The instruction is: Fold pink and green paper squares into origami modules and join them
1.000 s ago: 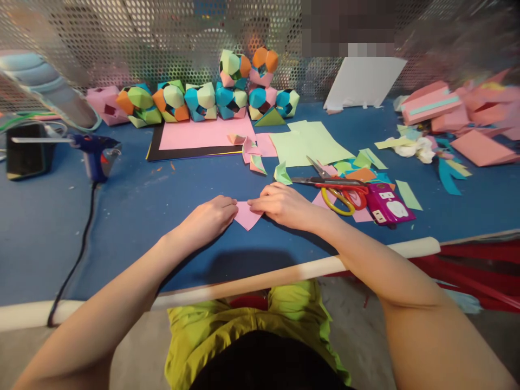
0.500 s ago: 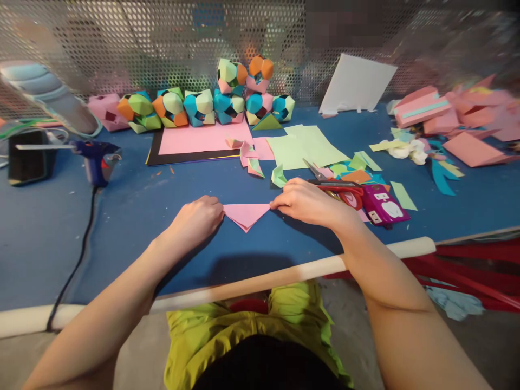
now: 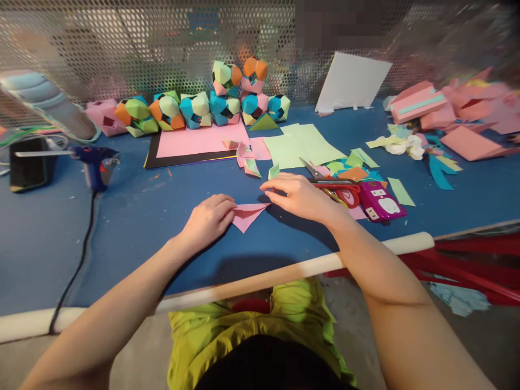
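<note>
A pink paper (image 3: 248, 216), folded into a triangle with its point toward me, lies on the blue table (image 3: 134, 227). Its upper layer lifts a little along the far edge. My left hand (image 3: 209, 219) is closed on the triangle's left corner and hides that end. Just off the right corner is my right hand (image 3: 298, 196), fingers stretched out and apart, with nothing seen in them. Beyond it lie a small green folded piece (image 3: 274, 171) and scissors (image 3: 343, 189) with red handles.
Multicoloured paper balls (image 3: 197, 111) line the back, by a mesh panel (image 3: 142, 49). A glue gun (image 3: 95, 160), phone (image 3: 31, 165) and bottle (image 3: 49, 103) stand left. Green sheets (image 3: 303, 146), a purple socket box (image 3: 382, 203) and pink folded pieces (image 3: 467, 142) lie right.
My right hand has let go of the triangle's right corner and lifted, fingers opening. My left hand has slid right over the paper's left end. The triangle's upper layer has risen slightly.
</note>
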Tool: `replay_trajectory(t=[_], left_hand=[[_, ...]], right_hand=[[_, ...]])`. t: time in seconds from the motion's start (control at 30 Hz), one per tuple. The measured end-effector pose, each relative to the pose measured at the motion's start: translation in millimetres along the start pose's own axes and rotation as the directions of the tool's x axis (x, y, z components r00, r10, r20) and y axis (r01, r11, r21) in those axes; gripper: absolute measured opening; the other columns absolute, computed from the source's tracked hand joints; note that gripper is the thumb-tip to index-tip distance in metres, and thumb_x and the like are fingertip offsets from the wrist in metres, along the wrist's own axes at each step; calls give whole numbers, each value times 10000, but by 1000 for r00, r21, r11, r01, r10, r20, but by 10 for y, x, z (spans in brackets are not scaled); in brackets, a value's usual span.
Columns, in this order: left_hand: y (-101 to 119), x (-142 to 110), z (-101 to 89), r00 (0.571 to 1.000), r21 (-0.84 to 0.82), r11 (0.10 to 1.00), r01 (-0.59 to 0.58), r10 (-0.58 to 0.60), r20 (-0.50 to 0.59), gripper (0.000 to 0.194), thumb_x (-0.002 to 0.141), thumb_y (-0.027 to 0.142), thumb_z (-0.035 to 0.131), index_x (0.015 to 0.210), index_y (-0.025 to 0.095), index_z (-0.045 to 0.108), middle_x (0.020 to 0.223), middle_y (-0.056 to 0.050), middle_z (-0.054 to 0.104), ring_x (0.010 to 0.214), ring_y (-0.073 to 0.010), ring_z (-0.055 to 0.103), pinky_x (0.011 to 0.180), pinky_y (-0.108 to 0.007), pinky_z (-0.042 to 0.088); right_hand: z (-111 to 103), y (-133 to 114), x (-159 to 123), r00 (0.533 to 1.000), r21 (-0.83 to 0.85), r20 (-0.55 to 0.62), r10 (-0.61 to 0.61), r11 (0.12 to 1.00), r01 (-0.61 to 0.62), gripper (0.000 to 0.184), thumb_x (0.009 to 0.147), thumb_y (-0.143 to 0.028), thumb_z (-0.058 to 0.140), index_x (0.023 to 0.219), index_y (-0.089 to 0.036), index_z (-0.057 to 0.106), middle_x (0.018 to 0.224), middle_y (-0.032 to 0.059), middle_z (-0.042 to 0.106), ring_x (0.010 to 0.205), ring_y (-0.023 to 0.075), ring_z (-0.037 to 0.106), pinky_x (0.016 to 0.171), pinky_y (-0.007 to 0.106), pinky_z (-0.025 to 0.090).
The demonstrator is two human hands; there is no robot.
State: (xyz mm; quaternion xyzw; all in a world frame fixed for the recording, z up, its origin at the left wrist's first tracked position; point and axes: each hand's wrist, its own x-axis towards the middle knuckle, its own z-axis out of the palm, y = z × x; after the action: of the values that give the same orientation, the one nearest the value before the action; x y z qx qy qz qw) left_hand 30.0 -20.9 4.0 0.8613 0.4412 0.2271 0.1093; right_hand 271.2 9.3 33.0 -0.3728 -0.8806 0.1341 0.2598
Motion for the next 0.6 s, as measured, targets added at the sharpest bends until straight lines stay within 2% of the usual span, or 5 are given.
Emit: replay_trajectory(t=[0.17,0.3,0.4,0.5,0.6], left_hand=[[36,38,-60,911,-144,944,298,-326,-252,200,854,247,477,762,171,638,734,-33,649,661,-148,586,661,-262,446],[156,19,-82,885,-269,912,311,-381,-268,184,831,253,512,706,172,620,664,-5,612,595,-125,537,610,-245,402],[191,6,-73,871,-410,857,313,-431,-235,148,817,247,529,747,174,637,645,13,601,587,-118,522,582,-231,385],[167,28,-60,834,-649,691,318,-529,-154,89,774,220,566,801,169,633,703,18,623,639,-117,547,596,-217,401],[145,68,-49,806,-872,397,286,-592,-5,178,710,209,625,881,160,618,776,6,656,695,-134,593,638,-235,447]], right_hand=[[162,-73,44,952,244,-218,214,957,-159,312,870,-339,555,1125,-161,580,1078,116,644,945,220,604,819,379,494],[376,-102,96,924,537,-91,372,800,-269,577,830,-405,586,1320,-176,385,1317,164,506,1006,221,598,800,371,511],[483,-88,136,913,679,29,407,662,-316,574,802,-255,563,1326,-187,339,1188,128,577,822,160,620,748,334,516],[516,-73,161,925,759,90,369,577,-303,571,736,-108,487,1287,-189,358,950,46,635,662,122,581,612,271,488],[507,-73,159,942,745,78,326,609,-273,572,715,-70,456,1271,-181,383,857,18,636,622,114,557,548,240,446]])
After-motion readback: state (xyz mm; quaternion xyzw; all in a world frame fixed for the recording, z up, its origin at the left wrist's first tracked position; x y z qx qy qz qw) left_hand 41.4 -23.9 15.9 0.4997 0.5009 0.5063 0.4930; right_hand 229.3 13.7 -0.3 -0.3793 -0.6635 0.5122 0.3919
